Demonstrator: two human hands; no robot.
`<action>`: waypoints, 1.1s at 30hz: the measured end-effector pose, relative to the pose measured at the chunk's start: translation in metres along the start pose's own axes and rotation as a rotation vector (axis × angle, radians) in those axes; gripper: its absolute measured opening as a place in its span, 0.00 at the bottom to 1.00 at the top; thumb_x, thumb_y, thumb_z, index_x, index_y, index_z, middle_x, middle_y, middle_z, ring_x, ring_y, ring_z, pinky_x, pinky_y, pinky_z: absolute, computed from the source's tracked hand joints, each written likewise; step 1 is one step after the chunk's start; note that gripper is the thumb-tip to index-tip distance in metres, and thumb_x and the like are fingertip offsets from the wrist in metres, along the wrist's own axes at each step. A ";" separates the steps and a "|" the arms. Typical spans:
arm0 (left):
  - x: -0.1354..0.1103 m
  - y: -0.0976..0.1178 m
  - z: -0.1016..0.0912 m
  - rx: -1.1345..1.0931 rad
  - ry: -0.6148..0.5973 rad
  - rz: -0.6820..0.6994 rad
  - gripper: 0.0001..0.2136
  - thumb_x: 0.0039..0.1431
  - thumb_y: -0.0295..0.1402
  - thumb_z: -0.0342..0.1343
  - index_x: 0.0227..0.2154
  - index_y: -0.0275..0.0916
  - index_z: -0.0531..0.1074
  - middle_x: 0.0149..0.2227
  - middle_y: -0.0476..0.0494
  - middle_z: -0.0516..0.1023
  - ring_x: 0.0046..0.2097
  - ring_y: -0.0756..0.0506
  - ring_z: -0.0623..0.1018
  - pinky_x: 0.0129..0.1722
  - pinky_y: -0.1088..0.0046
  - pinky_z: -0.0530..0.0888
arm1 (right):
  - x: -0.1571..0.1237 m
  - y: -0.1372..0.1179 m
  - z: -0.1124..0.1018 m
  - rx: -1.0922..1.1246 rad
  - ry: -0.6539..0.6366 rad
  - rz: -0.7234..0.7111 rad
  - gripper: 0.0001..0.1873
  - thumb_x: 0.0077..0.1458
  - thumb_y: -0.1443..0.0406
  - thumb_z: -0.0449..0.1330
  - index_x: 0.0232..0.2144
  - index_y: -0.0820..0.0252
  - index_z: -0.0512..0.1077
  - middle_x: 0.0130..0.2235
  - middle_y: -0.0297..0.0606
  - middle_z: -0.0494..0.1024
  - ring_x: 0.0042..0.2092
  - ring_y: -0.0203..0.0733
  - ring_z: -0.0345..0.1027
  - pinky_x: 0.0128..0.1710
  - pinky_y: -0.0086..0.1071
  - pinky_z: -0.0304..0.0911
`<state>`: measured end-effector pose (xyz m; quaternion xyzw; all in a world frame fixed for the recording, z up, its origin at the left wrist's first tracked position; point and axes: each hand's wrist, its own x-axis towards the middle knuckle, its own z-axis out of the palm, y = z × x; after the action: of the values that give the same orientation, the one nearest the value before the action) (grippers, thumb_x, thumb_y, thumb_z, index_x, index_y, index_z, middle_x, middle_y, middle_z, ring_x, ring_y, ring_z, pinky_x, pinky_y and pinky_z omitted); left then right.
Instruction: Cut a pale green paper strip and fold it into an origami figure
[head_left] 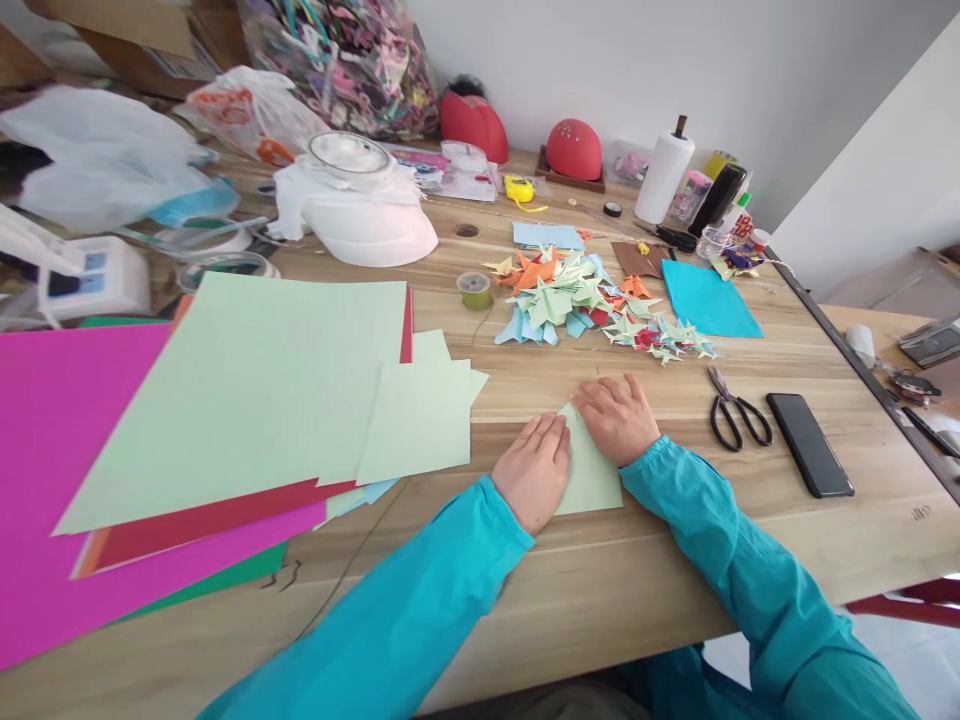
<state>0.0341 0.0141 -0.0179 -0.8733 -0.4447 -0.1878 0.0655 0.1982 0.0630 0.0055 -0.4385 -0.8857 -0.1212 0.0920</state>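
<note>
we have one paper [592, 482] here, pale green and plain, lying on the surface [581, 575] in front of us. we see it only in part: our left hand [531, 470] covers its left side, and our right hand [616, 415] its upper right. between the two, a strip of it narrows upward to a small tip; below them it widens to a nearly straight bottom edge that faces us. its right edge comes out from under our right wrist and runs down to a squarish corner. we cannot tell whether it is folded under our fingers.
</note>
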 end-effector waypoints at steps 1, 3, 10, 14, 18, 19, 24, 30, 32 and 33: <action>0.000 0.000 0.000 -0.009 0.004 -0.006 0.16 0.57 0.22 0.41 0.44 0.27 0.70 0.49 0.29 0.71 0.53 0.39 0.68 0.54 0.60 0.64 | 0.000 0.000 0.000 0.001 -0.002 0.000 0.16 0.60 0.67 0.45 0.47 0.55 0.66 0.51 0.42 0.68 0.51 0.47 0.56 0.53 0.52 0.40; 0.001 0.001 -0.001 0.001 0.001 -0.007 0.16 0.57 0.21 0.40 0.43 0.26 0.70 0.48 0.29 0.71 0.53 0.39 0.68 0.54 0.60 0.64 | 0.000 0.000 0.000 0.003 -0.008 0.002 0.16 0.60 0.67 0.44 0.47 0.54 0.66 0.51 0.41 0.68 0.51 0.47 0.56 0.53 0.52 0.40; 0.013 0.000 -0.019 -0.052 -0.097 -0.028 0.20 0.57 0.35 0.45 0.49 0.26 0.64 0.43 0.31 0.71 0.48 0.37 0.69 0.51 0.57 0.64 | -0.001 -0.001 -0.001 0.021 -0.018 0.015 0.16 0.60 0.66 0.45 0.48 0.54 0.66 0.51 0.42 0.68 0.51 0.47 0.56 0.53 0.51 0.40; 0.015 -0.003 -0.022 -0.070 -0.121 -0.038 0.22 0.57 0.39 0.44 0.50 0.28 0.64 0.51 0.30 0.66 0.54 0.36 0.63 0.54 0.55 0.58 | -0.001 -0.001 -0.001 0.037 -0.024 0.023 0.16 0.60 0.66 0.45 0.47 0.54 0.66 0.51 0.43 0.68 0.51 0.46 0.56 0.54 0.50 0.40; 0.011 -0.004 -0.017 -0.055 -0.118 -0.031 0.23 0.58 0.40 0.42 0.52 0.29 0.62 0.57 0.33 0.60 0.59 0.36 0.56 0.57 0.54 0.53 | 0.000 0.000 -0.001 0.078 -0.014 0.044 0.17 0.59 0.66 0.45 0.48 0.55 0.66 0.51 0.42 0.68 0.52 0.46 0.56 0.54 0.49 0.40; 0.010 -0.004 -0.016 -0.054 -0.121 -0.035 0.24 0.59 0.40 0.41 0.52 0.29 0.62 0.57 0.33 0.60 0.59 0.36 0.56 0.57 0.54 0.53 | 0.000 0.000 -0.001 0.091 -0.010 0.055 0.17 0.59 0.66 0.45 0.49 0.56 0.65 0.51 0.42 0.68 0.52 0.45 0.56 0.54 0.49 0.41; 0.009 -0.005 -0.014 -0.049 -0.116 -0.042 0.25 0.59 0.41 0.41 0.54 0.30 0.61 0.57 0.34 0.61 0.59 0.36 0.57 0.57 0.54 0.52 | -0.001 0.001 0.001 0.128 -0.008 0.088 0.18 0.59 0.64 0.46 0.50 0.60 0.64 0.51 0.44 0.69 0.52 0.44 0.57 0.54 0.46 0.42; 0.010 -0.005 -0.015 -0.049 -0.135 -0.044 0.25 0.59 0.41 0.41 0.54 0.28 0.61 0.57 0.34 0.60 0.59 0.37 0.57 0.58 0.56 0.53 | -0.001 0.001 -0.001 0.119 -0.010 0.079 0.16 0.59 0.64 0.45 0.48 0.56 0.66 0.51 0.42 0.69 0.52 0.44 0.56 0.53 0.46 0.42; 0.010 -0.005 -0.015 -0.052 -0.133 -0.041 0.25 0.59 0.41 0.41 0.53 0.28 0.61 0.57 0.34 0.61 0.59 0.37 0.58 0.58 0.56 0.53 | 0.000 0.000 -0.001 0.104 -0.014 0.072 0.16 0.59 0.65 0.46 0.47 0.54 0.66 0.51 0.41 0.68 0.52 0.44 0.56 0.53 0.47 0.42; 0.010 -0.005 -0.015 -0.053 -0.133 -0.041 0.25 0.59 0.41 0.41 0.53 0.28 0.61 0.57 0.34 0.61 0.59 0.37 0.58 0.57 0.56 0.54 | 0.000 0.000 -0.001 0.095 -0.016 0.069 0.16 0.59 0.65 0.46 0.47 0.54 0.67 0.51 0.41 0.68 0.52 0.45 0.56 0.53 0.47 0.42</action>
<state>0.0315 0.0202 -0.0007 -0.8761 -0.4606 -0.1423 0.0091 0.1988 0.0625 0.0067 -0.4648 -0.8756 -0.0721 0.1100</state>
